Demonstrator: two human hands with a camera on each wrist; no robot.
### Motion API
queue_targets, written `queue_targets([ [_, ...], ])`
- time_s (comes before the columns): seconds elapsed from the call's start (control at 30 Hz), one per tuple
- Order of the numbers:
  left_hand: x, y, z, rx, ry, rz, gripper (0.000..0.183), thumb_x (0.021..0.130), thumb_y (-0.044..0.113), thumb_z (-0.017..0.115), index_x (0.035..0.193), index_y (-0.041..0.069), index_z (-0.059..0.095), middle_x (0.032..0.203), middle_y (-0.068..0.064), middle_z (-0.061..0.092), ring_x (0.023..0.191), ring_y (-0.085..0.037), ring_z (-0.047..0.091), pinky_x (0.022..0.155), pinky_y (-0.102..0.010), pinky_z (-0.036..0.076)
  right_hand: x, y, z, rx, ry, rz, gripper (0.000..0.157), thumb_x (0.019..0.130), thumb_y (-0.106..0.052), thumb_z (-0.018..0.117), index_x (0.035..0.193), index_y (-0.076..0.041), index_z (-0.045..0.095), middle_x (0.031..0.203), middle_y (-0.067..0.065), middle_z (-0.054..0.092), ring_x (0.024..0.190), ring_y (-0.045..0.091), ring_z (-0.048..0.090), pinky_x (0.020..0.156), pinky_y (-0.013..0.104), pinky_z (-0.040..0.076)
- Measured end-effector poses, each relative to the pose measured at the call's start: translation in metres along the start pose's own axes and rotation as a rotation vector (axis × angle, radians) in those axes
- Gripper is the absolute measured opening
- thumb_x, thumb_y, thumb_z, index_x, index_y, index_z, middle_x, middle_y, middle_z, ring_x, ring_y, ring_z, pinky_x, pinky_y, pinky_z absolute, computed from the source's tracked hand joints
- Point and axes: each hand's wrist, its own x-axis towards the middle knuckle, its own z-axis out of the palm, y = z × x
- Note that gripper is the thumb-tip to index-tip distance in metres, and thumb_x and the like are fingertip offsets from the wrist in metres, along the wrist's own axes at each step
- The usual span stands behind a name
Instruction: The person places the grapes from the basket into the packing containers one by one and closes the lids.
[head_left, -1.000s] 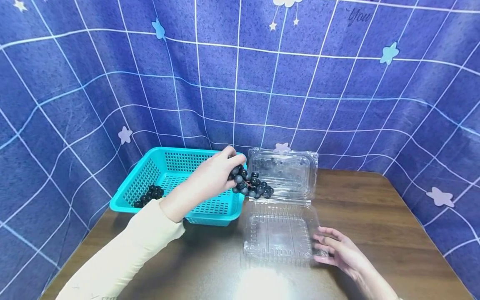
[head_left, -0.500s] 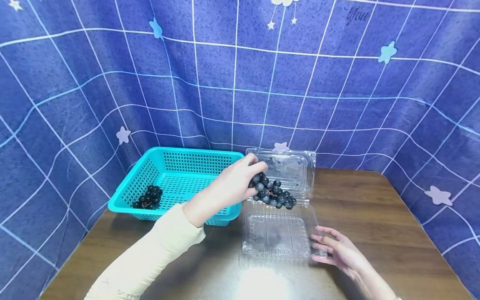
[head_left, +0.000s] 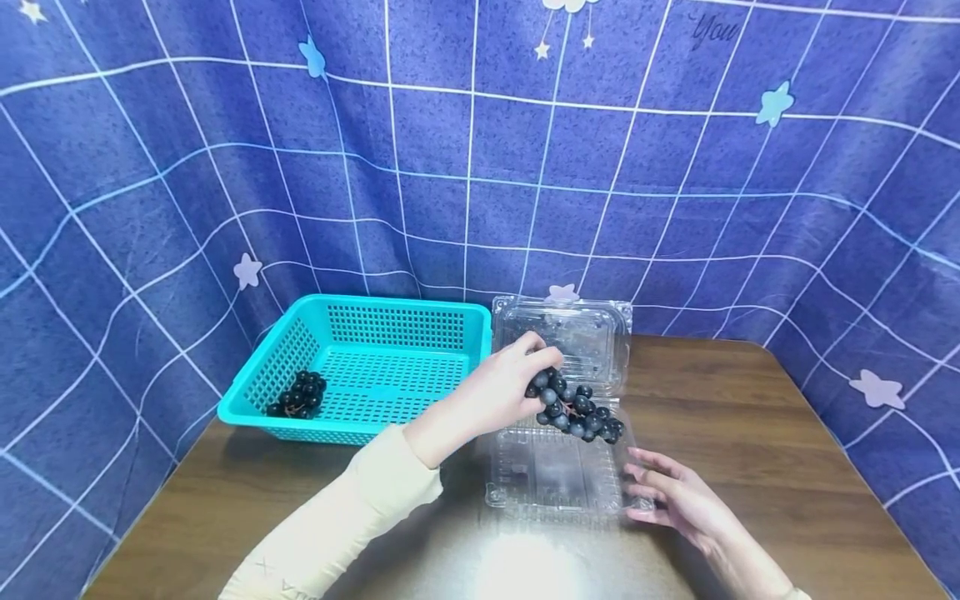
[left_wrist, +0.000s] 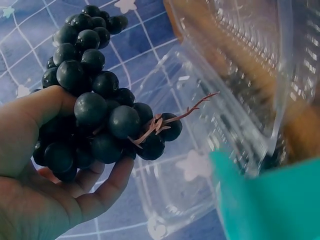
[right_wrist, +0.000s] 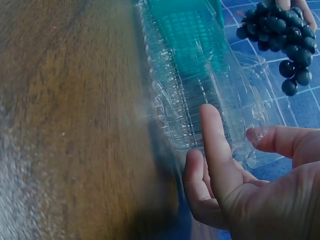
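Note:
My left hand [head_left: 504,387] grips a bunch of black grapes [head_left: 577,410] at its upper end. The bunch hangs tilted over the back part of a clear plastic clamshell box [head_left: 555,475], whose hinged lid [head_left: 592,337] stands raised behind it. A thin reddish stem [left_wrist: 172,120] pokes out of the bunch in the left wrist view, where thumb and fingers wrap the grapes. At the box's right side is my right hand [head_left: 690,504], its fingers loosely extended along the wall. In the right wrist view its thumb [right_wrist: 265,140] lies right at the clear rim.
A turquoise plastic basket [head_left: 397,323] stands left of the box, with a smaller bunch of black grapes [head_left: 302,394] in its left corner. All stand on a brown wooden table [head_left: 720,400]. A blue gridded curtain [head_left: 525,217] rises behind and at both sides.
The left hand has carried the grapes rightward and lower, from beside the basket's right rim to over the clear box. The right hand has stayed at the box's side.

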Motion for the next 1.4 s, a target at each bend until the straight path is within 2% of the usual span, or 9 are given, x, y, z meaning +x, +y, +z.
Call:
queue_targets([
  [0.13,0.001,0.003,0.013,-0.001,-0.011,0.005,0.043,0.076,0.015,0.072,0.114,0.020,0.054,0.110,-0.001,0.047,0.088,-0.011,0.053,0.075,-0.025,0.050,0.000,0.000,0.000,-0.019,0.006,-0.011,0.055,0.096,-0.014,0.050,0.143,0.002,0.028,0.123,0.002,0.053,0.107,0.021,0.056,0.089,0.046,0.051],
  [0.3,0.000,0.006,0.032,-0.004,-0.014,-0.006,0.044,0.075,0.016,0.074,0.114,0.021,0.054,0.111,0.000,0.048,0.093,-0.012,0.054,0.080,-0.026,0.051,0.000,0.002,0.000,-0.010,0.028,-0.018,0.042,0.095,-0.013,0.052,0.134,-0.009,0.039,0.119,-0.001,0.056,0.105,0.020,0.057,0.087,0.043,0.052],
  [0.57,-0.004,0.003,0.062,-0.009,-0.043,-0.048,0.045,0.076,0.018,0.075,0.116,0.022,0.055,0.111,0.002,0.047,0.094,-0.011,0.053,0.080,-0.022,0.051,0.001,0.002,0.002,-0.032,0.055,-0.024,0.039,0.095,-0.012,0.052,0.133,-0.014,0.044,0.117,0.001,0.051,0.103,0.020,0.055,0.086,0.039,0.053],
  [0.7,-0.008,0.000,0.074,0.033,-0.051,-0.044,0.050,0.076,0.020,0.076,0.121,0.022,0.055,0.118,0.000,0.047,0.099,-0.013,0.055,0.083,-0.024,0.051,0.000,0.002,0.003,-0.035,0.055,-0.020,0.046,0.095,-0.011,0.051,0.139,-0.009,0.040,0.118,0.004,0.048,0.104,0.022,0.053,0.087,0.040,0.052],
  [0.8,-0.011,-0.003,0.080,0.064,-0.059,-0.035,0.053,0.076,0.021,0.077,0.123,0.022,0.054,0.120,-0.002,0.047,0.102,-0.014,0.055,0.082,-0.025,0.052,0.000,0.003,0.003,-0.041,0.045,-0.024,0.046,0.095,-0.011,0.051,0.140,-0.007,0.039,0.120,0.002,0.051,0.105,0.022,0.052,0.087,0.039,0.052],
  [0.97,-0.019,-0.007,0.089,0.101,-0.093,0.004,0.053,0.075,0.024,0.078,0.123,0.023,0.054,0.120,-0.001,0.047,0.100,-0.015,0.056,0.073,-0.024,0.053,0.000,0.002,0.002,-0.044,0.035,-0.030,0.039,0.095,-0.012,0.051,0.133,-0.016,0.046,0.123,0.004,0.051,0.106,0.022,0.053,0.088,0.039,0.052],
  [1.1,-0.025,-0.011,0.095,0.112,-0.110,0.038,0.051,0.075,0.024,0.078,0.121,0.024,0.054,0.120,-0.001,0.047,0.096,-0.015,0.056,0.066,-0.023,0.052,-0.001,0.001,0.002,-0.046,0.039,-0.028,0.042,0.095,-0.012,0.051,0.136,-0.014,0.044,0.124,0.006,0.050,0.106,0.022,0.053,0.087,0.039,0.052],
  [1.2,-0.030,-0.013,0.097,0.116,-0.125,0.056,0.052,0.076,0.024,0.078,0.122,0.023,0.054,0.122,-0.003,0.048,0.098,-0.016,0.056,0.068,-0.023,0.052,0.000,0.001,0.001,-0.049,0.036,-0.030,0.046,0.094,-0.012,0.051,0.139,-0.010,0.040,0.124,0.006,0.050,0.106,0.022,0.053,0.087,0.039,0.052],
  [1.4,-0.038,-0.018,0.097,0.138,-0.135,0.124,0.050,0.075,0.024,0.078,0.119,0.023,0.055,0.122,-0.002,0.048,0.102,-0.016,0.055,0.071,-0.024,0.052,-0.001,0.001,0.002,-0.044,0.022,-0.032,0.042,0.095,-0.011,0.050,0.136,-0.014,0.042,0.123,0.005,0.049,0.105,0.021,0.052,0.087,0.039,0.052],
])
